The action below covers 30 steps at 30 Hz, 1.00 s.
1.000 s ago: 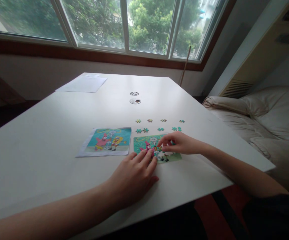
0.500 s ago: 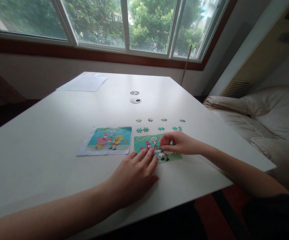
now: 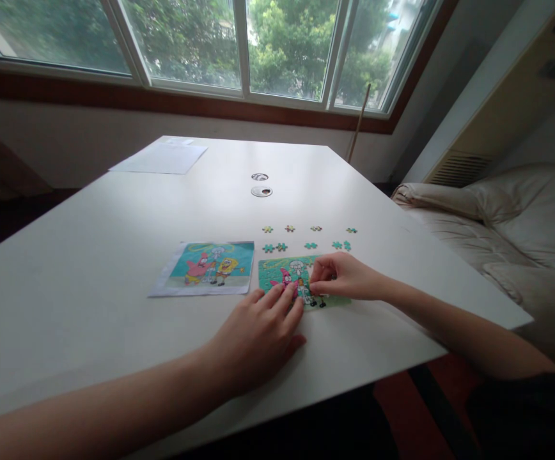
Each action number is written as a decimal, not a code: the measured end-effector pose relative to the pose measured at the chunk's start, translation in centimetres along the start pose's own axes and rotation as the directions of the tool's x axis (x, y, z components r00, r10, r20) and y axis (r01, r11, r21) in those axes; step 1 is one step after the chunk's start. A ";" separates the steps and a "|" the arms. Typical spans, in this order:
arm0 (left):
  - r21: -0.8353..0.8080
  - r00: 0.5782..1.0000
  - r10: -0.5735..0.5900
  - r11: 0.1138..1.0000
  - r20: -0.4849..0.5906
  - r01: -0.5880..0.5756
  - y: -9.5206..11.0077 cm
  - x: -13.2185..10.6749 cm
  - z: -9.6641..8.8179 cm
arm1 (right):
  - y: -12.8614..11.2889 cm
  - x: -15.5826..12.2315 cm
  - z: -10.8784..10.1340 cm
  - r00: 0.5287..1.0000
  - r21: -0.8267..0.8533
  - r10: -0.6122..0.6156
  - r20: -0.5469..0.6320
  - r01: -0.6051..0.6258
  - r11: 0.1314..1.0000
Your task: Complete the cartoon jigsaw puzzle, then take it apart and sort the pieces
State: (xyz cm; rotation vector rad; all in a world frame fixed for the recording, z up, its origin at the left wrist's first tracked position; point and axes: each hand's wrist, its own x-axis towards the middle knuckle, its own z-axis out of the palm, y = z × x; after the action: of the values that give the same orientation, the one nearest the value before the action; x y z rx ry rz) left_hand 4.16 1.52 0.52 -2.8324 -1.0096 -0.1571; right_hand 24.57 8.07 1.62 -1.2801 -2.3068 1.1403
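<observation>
A partly assembled cartoon jigsaw puzzle [image 3: 268, 271] lies near the table's front edge, with gaps on its right side. My left hand [image 3: 263, 329] rests on its lower left part, fingers stretched out and lying flat. Over the right part of the puzzle, my right hand [image 3: 342, 276] pinches a puzzle piece mostly hidden by the fingertips. Just beyond the puzzle are loose puzzle pieces [image 3: 311, 245] in two rough rows. To the left is a printed reference picture [image 3: 217, 263] with the same cartoon figures.
The white table [image 3: 114, 255] has two round inserts [image 3: 261, 191] near its middle. A sheet of paper [image 3: 162, 158] lies at the far left corner. On the right stands a pale leather sofa [image 3: 450, 204]. A thin stick [image 3: 359, 124] leans below the window.
My right hand has shifted very slightly, its fingertips still at the puzzle. My left hand stays on the puzzle. The loose pieces have not moved; the view tilts a little.
</observation>
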 end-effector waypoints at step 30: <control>-0.084 1.000 0.023 0.996 0.021 -0.021 0.6 -0.2 -0.4 | 0.2 0.2 0.0 0.987 -0.274 -0.154 -0.049 0.135 0.952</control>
State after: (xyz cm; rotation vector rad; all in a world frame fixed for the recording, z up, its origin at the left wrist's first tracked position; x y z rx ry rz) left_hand 4.33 0.87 0.85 -2.9258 -0.9992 -0.1699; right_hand 24.54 8.27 1.43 -1.1914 -2.5206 0.7405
